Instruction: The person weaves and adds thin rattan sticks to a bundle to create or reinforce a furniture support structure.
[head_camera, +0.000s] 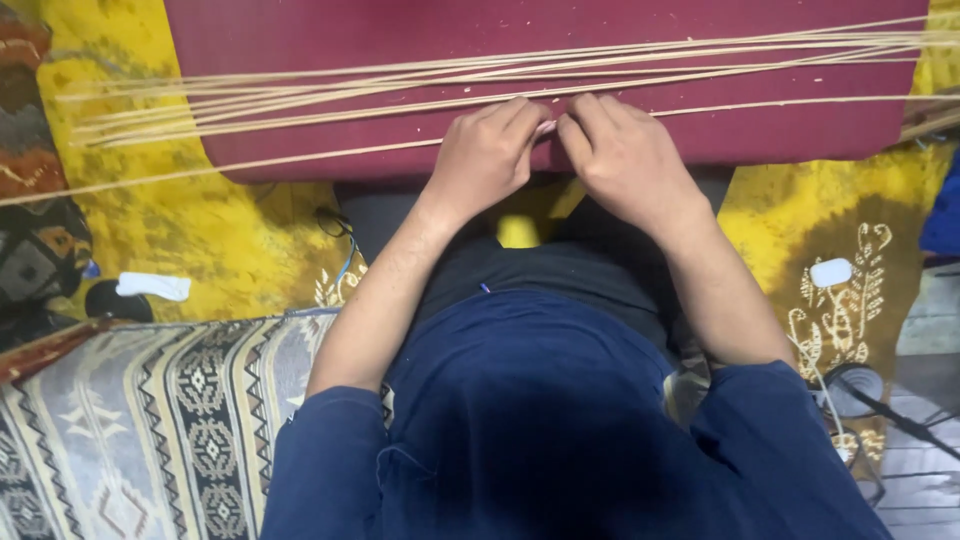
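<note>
Several long thin pale cane strips (300, 95) lie fanned across a dark red cushion (780, 120). One separate strip (330, 155) runs along the cushion's near edge. My left hand (487, 155) and my right hand (625, 160) rest side by side at that edge, fingers curled, fingertips pinching this strip where the two hands meet. My forearms are bare, with blue sleeves pushed up past the elbows.
A yellow patterned cloth (220, 240) covers the floor around the cushion. A grey patterned cushion (150, 430) lies at my left. A small white object (152, 286) sits left, a white rounded object (830, 271) right, with cables (900, 420) at the lower right.
</note>
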